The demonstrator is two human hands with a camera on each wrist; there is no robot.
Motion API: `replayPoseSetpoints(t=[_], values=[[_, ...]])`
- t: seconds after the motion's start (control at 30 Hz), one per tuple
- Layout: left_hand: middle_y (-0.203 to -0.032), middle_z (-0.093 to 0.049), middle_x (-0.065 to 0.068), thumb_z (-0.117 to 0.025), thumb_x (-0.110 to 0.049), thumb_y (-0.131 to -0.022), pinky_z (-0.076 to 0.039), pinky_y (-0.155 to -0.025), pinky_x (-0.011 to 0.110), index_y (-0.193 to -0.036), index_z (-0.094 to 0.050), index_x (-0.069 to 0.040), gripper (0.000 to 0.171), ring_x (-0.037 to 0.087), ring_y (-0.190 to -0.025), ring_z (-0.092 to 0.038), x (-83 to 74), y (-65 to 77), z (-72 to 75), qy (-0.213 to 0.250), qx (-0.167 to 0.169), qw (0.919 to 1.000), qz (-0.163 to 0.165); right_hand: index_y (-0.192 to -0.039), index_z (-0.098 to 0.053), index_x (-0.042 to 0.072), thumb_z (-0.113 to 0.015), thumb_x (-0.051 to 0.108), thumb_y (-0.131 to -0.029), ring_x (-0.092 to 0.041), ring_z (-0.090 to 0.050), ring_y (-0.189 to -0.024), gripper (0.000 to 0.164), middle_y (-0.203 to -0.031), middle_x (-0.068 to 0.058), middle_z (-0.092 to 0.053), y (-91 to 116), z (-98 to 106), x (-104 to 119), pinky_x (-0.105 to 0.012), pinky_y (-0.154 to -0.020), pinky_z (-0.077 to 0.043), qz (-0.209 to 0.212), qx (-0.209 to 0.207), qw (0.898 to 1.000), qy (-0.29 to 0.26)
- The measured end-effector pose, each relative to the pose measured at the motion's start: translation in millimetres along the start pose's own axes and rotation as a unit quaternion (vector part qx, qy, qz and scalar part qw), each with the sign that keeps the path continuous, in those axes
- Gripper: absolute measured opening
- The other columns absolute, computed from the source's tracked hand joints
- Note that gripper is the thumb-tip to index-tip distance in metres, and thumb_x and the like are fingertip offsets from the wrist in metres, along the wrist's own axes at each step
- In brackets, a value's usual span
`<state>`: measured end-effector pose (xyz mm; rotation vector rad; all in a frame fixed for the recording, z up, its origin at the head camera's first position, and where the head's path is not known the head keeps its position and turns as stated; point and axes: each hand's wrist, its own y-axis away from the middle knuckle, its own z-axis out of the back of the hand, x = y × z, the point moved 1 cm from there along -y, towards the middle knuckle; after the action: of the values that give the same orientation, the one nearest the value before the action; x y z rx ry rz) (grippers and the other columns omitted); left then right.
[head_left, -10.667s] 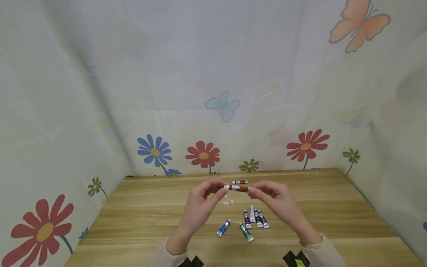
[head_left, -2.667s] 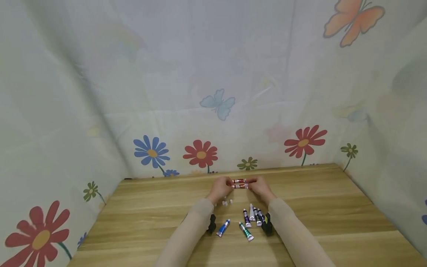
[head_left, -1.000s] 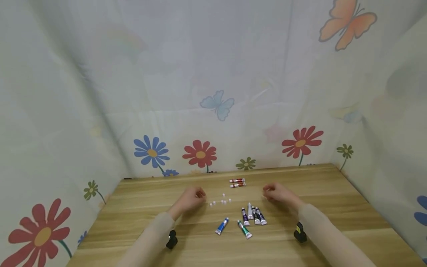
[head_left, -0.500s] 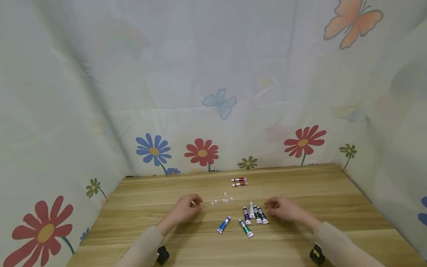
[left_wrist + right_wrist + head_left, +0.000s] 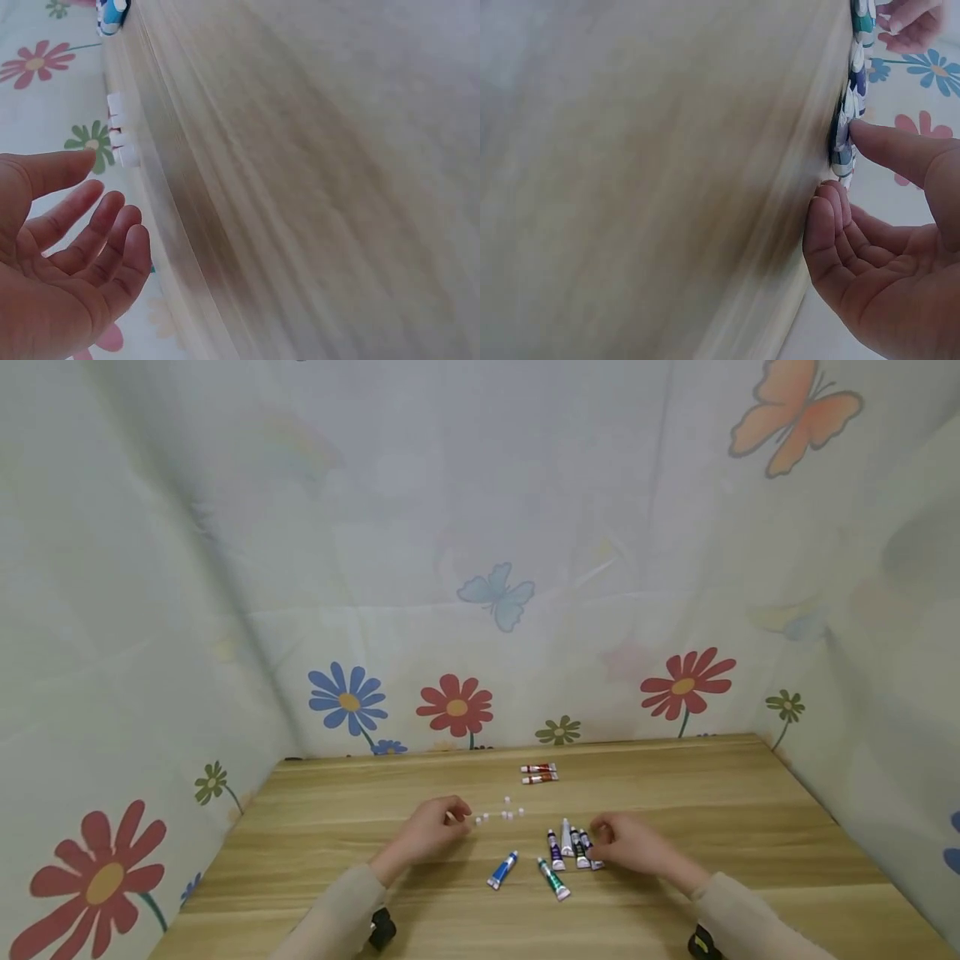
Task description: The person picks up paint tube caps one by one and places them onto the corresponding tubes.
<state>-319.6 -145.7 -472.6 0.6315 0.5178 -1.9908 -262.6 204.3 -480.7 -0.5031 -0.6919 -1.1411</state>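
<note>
Your left hand [image 5: 429,833] is spread, thumb apart from loosely curved fingers, just left of the small white plastic caps [image 5: 510,815] on the wood-grain counter [image 5: 300,843]. Your right hand [image 5: 633,843] has thumb and fingers parted at the rightmost dark purple paint tube [image 5: 587,841]; I cannot tell whether the thumb touches it. Left of it lie a black paint tube [image 5: 580,852], a white paint tube [image 5: 567,840] and a purple paint tube [image 5: 556,852]. Nearer to you lie a blue paint tube [image 5: 502,870] and, right of it, a green paint tube [image 5: 552,878].
</note>
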Motion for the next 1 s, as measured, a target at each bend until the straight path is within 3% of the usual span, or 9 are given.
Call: replayPoseSetpoints(t=[0.2, 0.47, 0.73, 1.0], values=[[-0.095, -0.066, 0.002, -0.071, -0.015, -0.094, -0.050, -0.076, 0.035, -0.106, -0.069, -0.005, 0.015, 0.015, -0.082, -0.057, 0.9, -9.6, -2.9, -0.004, 0.006, 1.0000, 0.001, -0.121, -0.058, -0.013, -0.083, 0.011, -0.079, -0.016, -0.053, -0.066, 0.055, -0.078, -0.002, -0.058, -2, -3, 4, -0.028, -0.058, -0.046, -0.016, -0.008, 1.000, -0.002], [-0.094, -0.064, -0.001, -0.072, -0.018, -0.095, -0.051, -0.076, 0.035, -0.105, -0.069, -0.008, 0.015, 0.015, -0.083, -0.057, 2.1, -17.0, -8.0, -0.006, 0.018, 0.9997, 0.014, -0.111, -0.064, -0.004, -0.084, 0.004, -0.076, -0.017, -0.054, -0.068, 0.042, -0.079, -0.003, -0.058, -2, -5, 9, -0.029, -0.060, -0.048, -0.058, -0.020, 0.998, 0.011], [-0.095, -0.065, 0.000, -0.071, -0.017, -0.094, -0.051, -0.076, 0.035, -0.107, -0.068, -0.007, 0.016, 0.016, -0.084, -0.057, -0.9, -23.2, -10.9, -0.014, 0.024, 0.9995, 0.014, -0.101, -0.069, 0.001, -0.082, 0.000, -0.075, -0.014, -0.055, -0.070, 0.029, -0.080, -0.001, -0.061, 0, -4, 12, -0.027, -0.060, -0.048, -0.020, -0.022, 0.999, 0.034], [-0.090, -0.064, -0.001, -0.072, -0.016, -0.094, -0.050, -0.075, 0.035, -0.100, -0.069, -0.006, 0.012, 0.015, -0.081, -0.057, -4.4, -25.7, -10.6, -0.016, 0.039, 0.9991, 0.002, -0.097, -0.071, 0.003, -0.077, -0.007, -0.072, -0.014, -0.056, -0.075, 0.028, -0.082, 0.000, -0.063, 0, -4, 13, -0.031, -0.067, -0.049, 0.021, -0.029, 0.997, 0.072]])
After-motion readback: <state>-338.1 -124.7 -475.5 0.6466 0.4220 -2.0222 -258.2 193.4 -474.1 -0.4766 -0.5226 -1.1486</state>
